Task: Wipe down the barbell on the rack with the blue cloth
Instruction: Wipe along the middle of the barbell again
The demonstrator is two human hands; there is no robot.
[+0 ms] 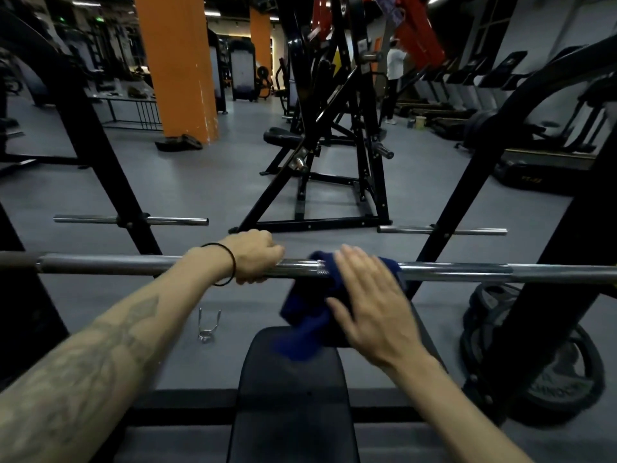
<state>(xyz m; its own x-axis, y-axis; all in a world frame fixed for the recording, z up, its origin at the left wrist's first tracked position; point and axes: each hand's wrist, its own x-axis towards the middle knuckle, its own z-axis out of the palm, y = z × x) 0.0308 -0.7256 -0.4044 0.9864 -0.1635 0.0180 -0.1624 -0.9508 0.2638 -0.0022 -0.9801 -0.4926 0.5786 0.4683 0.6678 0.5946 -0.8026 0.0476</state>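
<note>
Barbell (467, 271) sits across the rack (110, 182) at about chest height of the person, running full width of the view, above the head end of the black bench (293, 412).

Left hand (252, 257) is curled round the bar just left of centre, knuckles up, a black band on the wrist. Looks like a bracing grip: it keeps the bar from rolling or sliding in its hooks while the other hand rubs.

Right hand (374, 305) is flat, fingers straight and close together, pressing the blue cloth (307, 315) against the bar right beside the left hand. Not gripping the cloth, just palm pressure. Cloth is draped over the bar, a bit showing above and most of it hanging down on the near side toward the bench. The draping gives contact over the top and front of the bar, not the underside.

Judgement: wipe is under way near the middle. Long stretches of bar to the right and left look unwiped from here, but I can't tell dirt from glare.

Risk: with only flat pressure, the cloth could slip off the bar on a fast stroke.

Spring collar (208, 325) lies on the floor left of the bench. Weight plates (561, 372) lean at the right upright.
</note>
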